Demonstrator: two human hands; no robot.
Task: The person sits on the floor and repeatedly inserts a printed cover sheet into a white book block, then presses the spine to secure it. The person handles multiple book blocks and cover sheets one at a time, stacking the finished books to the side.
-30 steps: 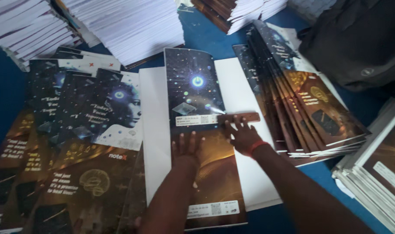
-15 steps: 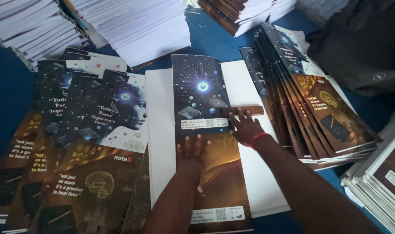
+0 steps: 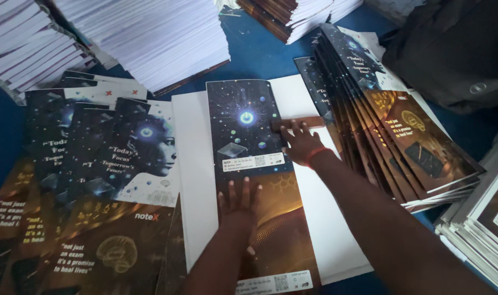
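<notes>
My left hand (image 3: 239, 203) lies flat, fingers spread, pinning the folded cover (image 3: 257, 186) to the white sheet (image 3: 194, 180) beneath it; my right hand (image 3: 302, 145) is open too, fingertips pressing a small wooden block (image 3: 299, 122) along the cover's right edge. Neither hand grips anything — they only press. The cover sits in the middle of the blue counter (image 3: 254, 52), between the loose covers (image 3: 96, 180) at my left and the fanned stack of bound books (image 3: 393, 125) at my right. It is glossy, slick card, dark with star specks above and amber below, so I judge it could slide under my palm and crease crooked; the block — plain, narrow, hard-edged — might scuff that sheen if I tilt it
</notes>
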